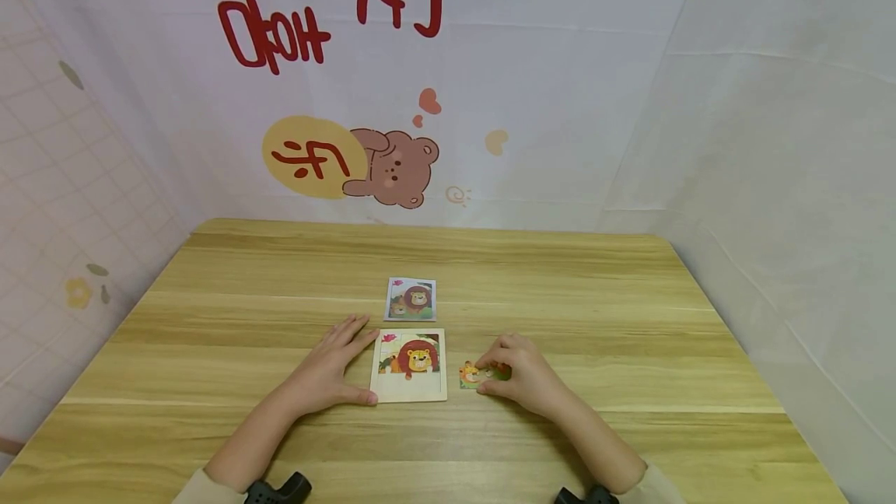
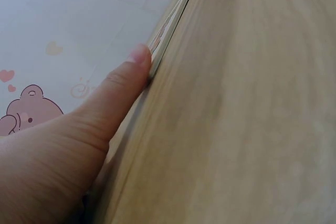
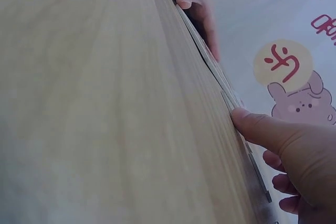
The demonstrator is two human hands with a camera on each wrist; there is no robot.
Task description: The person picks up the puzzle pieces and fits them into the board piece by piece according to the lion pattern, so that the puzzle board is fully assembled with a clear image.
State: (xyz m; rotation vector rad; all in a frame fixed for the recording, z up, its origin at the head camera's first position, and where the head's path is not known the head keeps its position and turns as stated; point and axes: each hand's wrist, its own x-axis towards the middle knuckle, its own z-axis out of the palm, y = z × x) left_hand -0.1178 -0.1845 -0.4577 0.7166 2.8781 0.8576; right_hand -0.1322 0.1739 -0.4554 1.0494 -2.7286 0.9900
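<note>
Left hand (image 1: 332, 368), fingers outstretched, touches lion puzzle board (image 1: 409, 389) at left corners. Right hand (image 1: 523, 376) pinches puzzle piece (image 1: 467, 376) between fingers, just right of board. Probably pickup step; next move likely calls for aligning piece with board's bare lower strip.

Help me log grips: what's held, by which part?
The right hand pinches a puzzle piece, thumb on its near edge; left hand merely touches the tray.

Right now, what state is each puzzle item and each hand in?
Puzzle board: flat, upper part filled, bottom strip bare.
Picture card: face up, beyond the board.
Loose pieces: face up, outside the board.
Left hand: spread, touching the board's left edge.
Right hand: curled, pinching a loose piece.
</note>
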